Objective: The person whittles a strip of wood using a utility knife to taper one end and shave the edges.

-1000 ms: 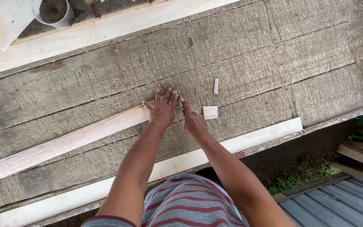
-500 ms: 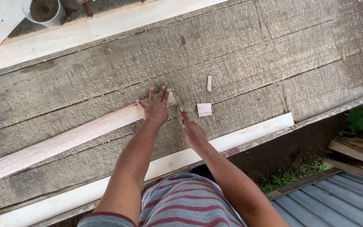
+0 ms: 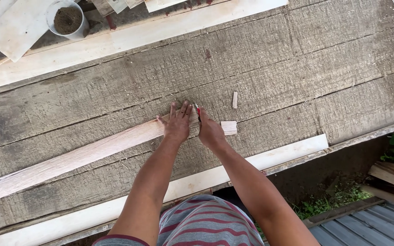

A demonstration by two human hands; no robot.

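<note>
A long pale wooden strip [image 3: 78,157] lies slanted across a rough grey plank bench [image 3: 297,73]. My left hand [image 3: 178,123] presses flat on the strip's right end, fingers spread. Just to its right, my right hand [image 3: 209,132] grips a thin red tool [image 3: 197,111], its tip at the strip's end. A small square offcut [image 3: 229,127] lies beside my right hand, and a thin sliver of wood [image 3: 235,99] rests a little farther away.
A pale board [image 3: 270,159] runs along the bench's near edge, another pale board [image 3: 128,38] along the far edge. A white cup of dark material [image 3: 67,18] and flat offcuts sit at the top left. Corrugated sheet [image 3: 365,228] and plants lie below right.
My hands have kept their places on the strip's end; the right hand has closed in beside the left with the red tool. The camera view has shifted slightly.
</note>
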